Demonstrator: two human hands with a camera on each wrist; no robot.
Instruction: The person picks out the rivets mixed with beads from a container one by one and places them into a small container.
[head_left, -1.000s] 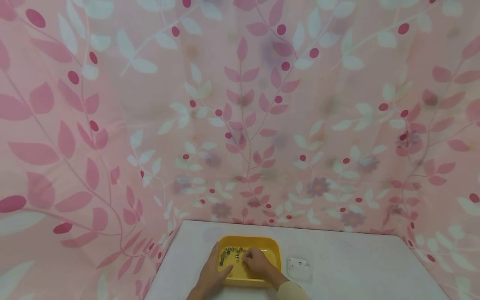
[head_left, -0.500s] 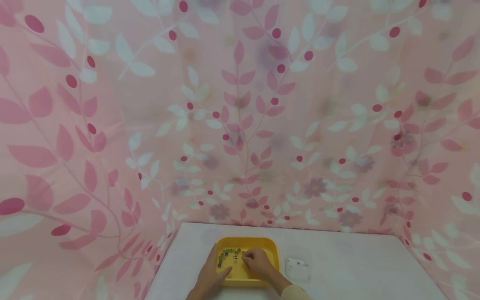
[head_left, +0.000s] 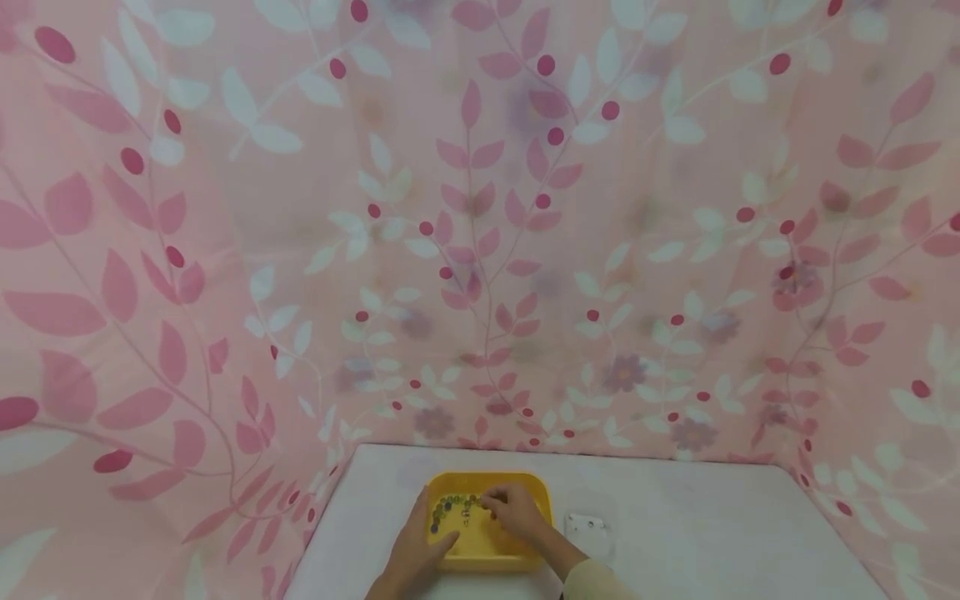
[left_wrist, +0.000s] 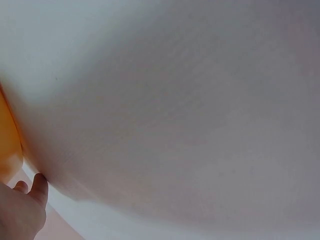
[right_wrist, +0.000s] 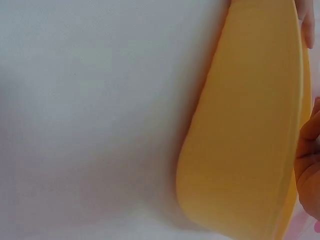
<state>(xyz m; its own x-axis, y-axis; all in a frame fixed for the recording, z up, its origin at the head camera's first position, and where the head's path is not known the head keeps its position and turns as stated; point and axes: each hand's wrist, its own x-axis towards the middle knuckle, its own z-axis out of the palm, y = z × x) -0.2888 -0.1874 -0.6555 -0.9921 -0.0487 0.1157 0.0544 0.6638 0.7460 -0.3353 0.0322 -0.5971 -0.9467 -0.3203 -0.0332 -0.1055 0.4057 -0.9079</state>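
Low in the middle of the head view, your yellow tray point(head_left: 525, 492) sits on the white table point(head_left: 712, 517), its long axis running left to right across the frame and its rounded corners squared to the table's far edge. Inside it, toward the upper left of the tray, a string of small dark beads point(head_left: 450, 506) lies in a curve that starts at the tray's left wall and arcs rightward toward your fingers; the single beads are too small to tell apart. Your right hand point(head_left: 516, 514) reaches into the tray from the lower right, fingers curled down over the right end of that bead string, apparently pinching it, though the contact itself is too small to make out. Your left hand point(head_left: 416, 542) rests along the tray's left edge, fingers fairly straight and laid against the rim, thumb angled in over the lower left corner. Just right of the tray, a small clear box point(head_left: 588, 529) lies flat on the table, apart from both hands. Behind and on both sides, a pink curtain point(head_left: 480, 250) printed with leaves and berries fills the rest of the frame.
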